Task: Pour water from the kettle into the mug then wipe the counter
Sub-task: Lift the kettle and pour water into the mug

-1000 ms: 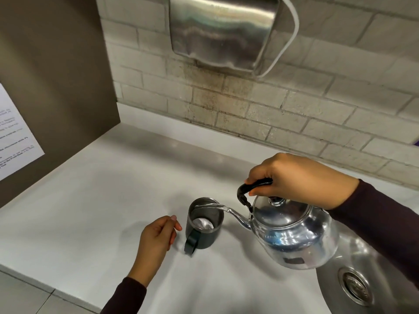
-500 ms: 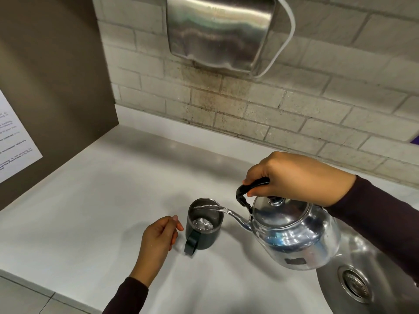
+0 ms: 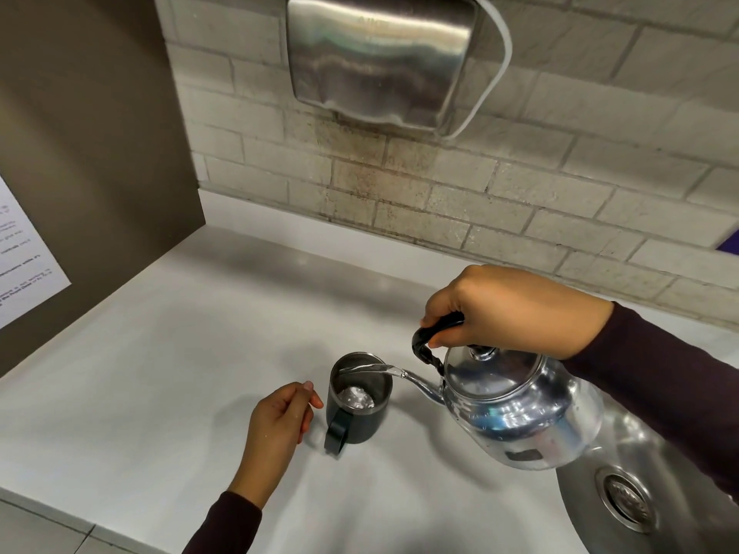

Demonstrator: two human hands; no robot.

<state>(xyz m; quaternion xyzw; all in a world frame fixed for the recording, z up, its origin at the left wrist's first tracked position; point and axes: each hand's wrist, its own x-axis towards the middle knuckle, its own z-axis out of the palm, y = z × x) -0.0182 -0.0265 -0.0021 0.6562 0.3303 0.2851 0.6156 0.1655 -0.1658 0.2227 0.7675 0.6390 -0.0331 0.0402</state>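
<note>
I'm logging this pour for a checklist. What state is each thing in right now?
Kettle: lifted, tilted, lid on, pouring.
Mug: upright on the counter, partly filled, catching the stream.
Right hand: gripping the kettle handle.
Left hand: loosely curled beside the mug, holding nothing.
Counter: no spill visible.
Sink: drain open; no standing water visible.
Dryer: on the wall; whether it runs cannot be told.

Shiny silver kettle (image 3: 524, 417) with black handle, dark green mug (image 3: 357, 405), white counter (image 3: 160, 373), beige brick-patterned wall (image 3: 500, 185).
</note>
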